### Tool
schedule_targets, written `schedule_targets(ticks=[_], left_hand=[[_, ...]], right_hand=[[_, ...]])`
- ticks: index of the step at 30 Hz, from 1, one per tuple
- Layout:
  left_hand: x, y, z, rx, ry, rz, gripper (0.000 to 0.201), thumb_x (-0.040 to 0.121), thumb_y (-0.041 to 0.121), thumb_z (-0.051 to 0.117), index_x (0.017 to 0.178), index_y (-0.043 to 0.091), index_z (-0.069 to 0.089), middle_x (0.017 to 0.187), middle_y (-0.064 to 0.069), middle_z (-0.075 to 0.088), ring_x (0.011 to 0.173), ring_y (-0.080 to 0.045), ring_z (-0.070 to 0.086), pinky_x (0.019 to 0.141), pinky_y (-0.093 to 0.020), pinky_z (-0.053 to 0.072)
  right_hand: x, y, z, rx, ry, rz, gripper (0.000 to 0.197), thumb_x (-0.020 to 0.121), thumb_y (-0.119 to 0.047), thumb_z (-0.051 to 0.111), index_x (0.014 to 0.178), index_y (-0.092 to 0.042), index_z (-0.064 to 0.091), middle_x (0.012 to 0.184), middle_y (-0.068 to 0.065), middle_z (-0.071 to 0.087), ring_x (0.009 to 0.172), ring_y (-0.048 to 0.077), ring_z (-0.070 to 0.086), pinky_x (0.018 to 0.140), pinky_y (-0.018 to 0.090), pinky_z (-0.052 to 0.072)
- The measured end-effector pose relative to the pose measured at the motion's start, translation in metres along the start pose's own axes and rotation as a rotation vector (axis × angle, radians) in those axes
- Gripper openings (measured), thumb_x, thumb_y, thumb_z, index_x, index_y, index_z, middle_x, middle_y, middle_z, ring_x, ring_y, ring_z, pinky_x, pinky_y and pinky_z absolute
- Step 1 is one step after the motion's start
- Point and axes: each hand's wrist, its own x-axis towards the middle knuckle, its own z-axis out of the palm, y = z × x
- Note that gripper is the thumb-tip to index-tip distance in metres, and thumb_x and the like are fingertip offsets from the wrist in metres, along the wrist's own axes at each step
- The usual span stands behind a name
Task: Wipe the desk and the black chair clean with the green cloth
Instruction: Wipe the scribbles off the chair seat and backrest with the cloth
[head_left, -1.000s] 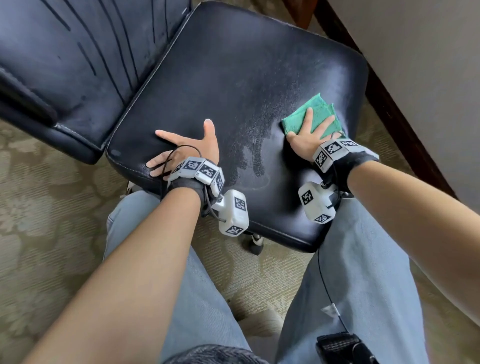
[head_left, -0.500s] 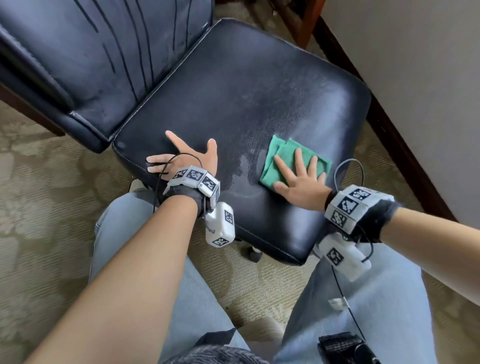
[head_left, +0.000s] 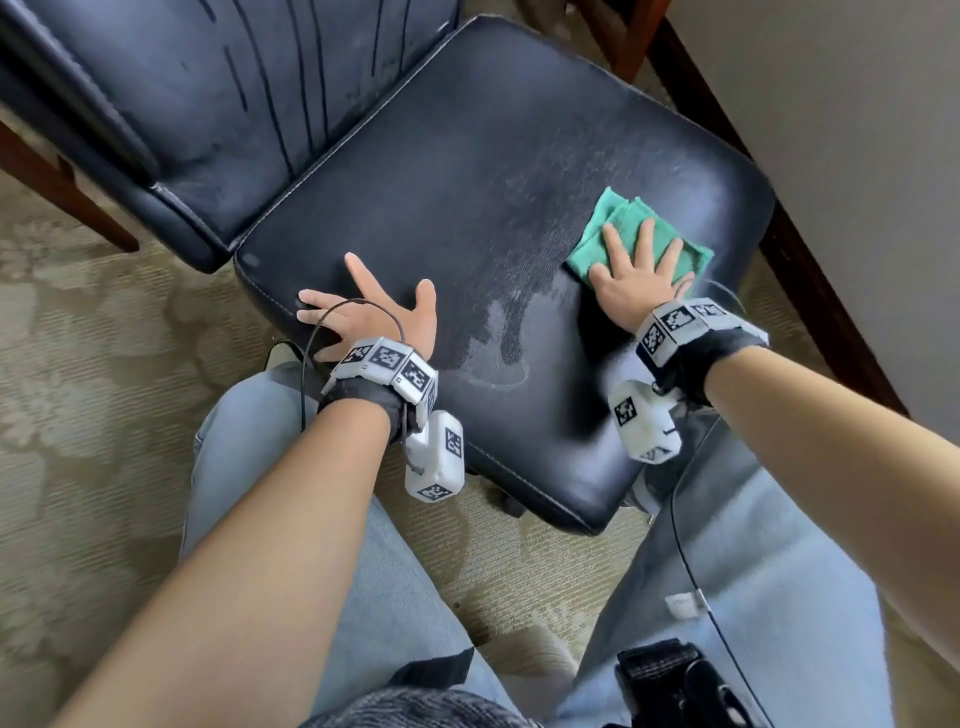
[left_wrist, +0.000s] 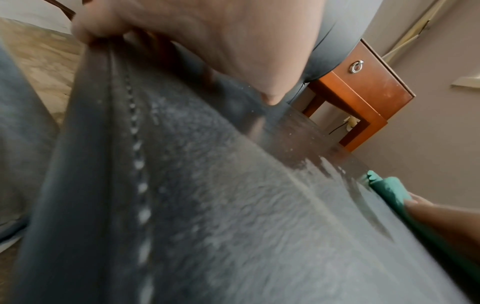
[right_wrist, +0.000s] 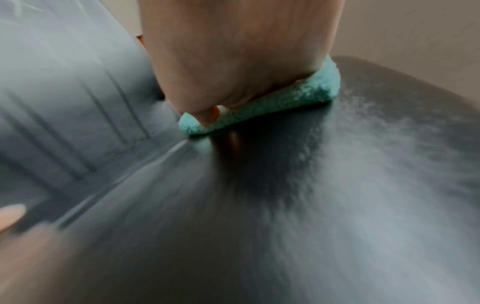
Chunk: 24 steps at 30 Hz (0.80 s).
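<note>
Green cloth (head_left: 621, 231) pressed flat under spread right hand (head_left: 636, 283) should sweep the black chair (head_left: 467, 171) seat's dusty streaks while flat-fingered left hand (head_left: 374, 317) steadies.

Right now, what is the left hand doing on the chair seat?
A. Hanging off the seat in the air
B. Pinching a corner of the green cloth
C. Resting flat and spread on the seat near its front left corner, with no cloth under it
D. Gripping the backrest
C: the left hand lies flat with spread fingers on the black seat, while the green cloth sits under the right hand.
</note>
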Motion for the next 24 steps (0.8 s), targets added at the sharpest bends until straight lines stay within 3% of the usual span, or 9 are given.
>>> schedule_targets(ticks=[2, 5, 8, 10, 12, 14, 17, 20, 24], left_hand=[[0.002, 0.001, -0.001, -0.012, -0.002, -0.003, 0.085, 0.091, 0.063, 0.035, 0.152, 0.022, -0.007, 0.150, -0.035, -0.015, 0.139, -0.052, -0.010, 0.106, -0.067, 0.014], [0.003, 0.002, -0.003, -0.011, -0.003, -0.001, 0.084, 0.091, 0.064, 0.034, 0.153, 0.023, -0.006, 0.151, -0.034, -0.014, 0.139, -0.052, -0.010, 0.106, -0.067, 0.014], [0.005, -0.001, -0.003, -0.015, 0.009, 0.014, 0.083, 0.091, 0.062, 0.035, 0.153, 0.022, -0.004, 0.152, -0.033, -0.013, 0.140, -0.050, -0.009, 0.106, -0.066, 0.013], [0.005, -0.003, -0.004, -0.009, 0.016, 0.021, 0.083, 0.091, 0.061, 0.037, 0.153, 0.022, -0.003, 0.152, -0.032, -0.012, 0.141, -0.049, -0.009, 0.106, -0.066, 0.013], [0.006, -0.004, -0.005, 0.007, 0.013, 0.030, 0.083, 0.091, 0.061, 0.037, 0.153, 0.022, -0.003, 0.153, -0.032, -0.012, 0.141, -0.049, -0.009, 0.107, -0.064, 0.015], [0.006, -0.005, -0.007, 0.016, 0.002, 0.032, 0.084, 0.091, 0.061, 0.038, 0.153, 0.022, -0.004, 0.152, -0.032, -0.012, 0.141, -0.049, -0.009, 0.107, -0.063, 0.016], [0.005, -0.006, -0.010, 0.036, -0.024, 0.033, 0.085, 0.091, 0.062, 0.037, 0.153, 0.022, -0.006, 0.152, -0.032, -0.013, 0.141, -0.048, -0.009, 0.107, -0.062, 0.017], [0.003, -0.008, -0.011, 0.046, -0.030, 0.040, 0.084, 0.092, 0.061, 0.036, 0.152, 0.021, -0.006, 0.152, -0.032, -0.013, 0.142, -0.046, -0.007, 0.107, -0.060, 0.017], [-0.001, -0.008, -0.012, 0.026, -0.019, 0.036, 0.083, 0.093, 0.059, 0.036, 0.152, 0.019, -0.008, 0.153, -0.031, -0.011, 0.143, -0.044, -0.005, 0.108, -0.058, 0.019]], right_hand=[[-0.020, 0.002, 0.012, -0.101, -0.006, -0.163, 0.053, 0.097, -0.040, 0.029, 0.148, -0.042, 0.016, 0.160, 0.002, -0.001, 0.144, 0.039, -0.005, 0.111, 0.063, 0.001], [-0.066, 0.012, 0.036, -0.264, -0.028, -0.536, 0.060, 0.084, -0.044, 0.028, 0.140, -0.029, 0.045, 0.150, 0.016, 0.034, 0.130, 0.057, 0.029, 0.093, 0.075, 0.027], [-0.100, 0.018, 0.052, -0.413, -0.091, -0.828, 0.059, 0.078, -0.047, 0.037, 0.132, -0.031, 0.055, 0.140, 0.013, 0.049, 0.121, 0.053, 0.046, 0.087, 0.069, 0.038], [-0.101, 0.018, 0.049, -0.464, -0.108, -0.904, 0.057, 0.076, -0.047, 0.039, 0.128, -0.033, 0.058, 0.137, 0.010, 0.053, 0.118, 0.048, 0.051, 0.086, 0.063, 0.043], [-0.091, 0.014, 0.040, -0.483, -0.103, -0.925, 0.057, 0.077, -0.048, 0.039, 0.128, -0.033, 0.058, 0.137, 0.009, 0.053, 0.119, 0.045, 0.052, 0.087, 0.062, 0.044], [-0.068, 0.005, 0.028, -0.478, -0.049, -0.850, 0.056, 0.084, -0.048, 0.042, 0.139, -0.034, 0.045, 0.150, 0.006, 0.037, 0.134, 0.042, 0.036, 0.099, 0.060, 0.036], [-0.016, 0.004, 0.000, -0.333, -0.061, -0.468, 0.059, 0.094, -0.049, 0.041, 0.146, -0.047, 0.013, 0.159, -0.008, -0.001, 0.146, 0.027, -0.002, 0.116, 0.053, 0.009], [0.012, -0.001, -0.012, -0.189, -0.062, -0.222, 0.056, 0.096, -0.048, 0.036, 0.145, -0.050, 0.011, 0.159, -0.009, -0.006, 0.146, 0.026, -0.010, 0.115, 0.056, 0.000], [-0.005, -0.013, 0.003, -0.244, -0.058, -0.258, 0.052, 0.098, -0.041, 0.031, 0.145, -0.050, 0.012, 0.159, -0.006, -0.007, 0.145, 0.031, -0.011, 0.113, 0.058, -0.002]])
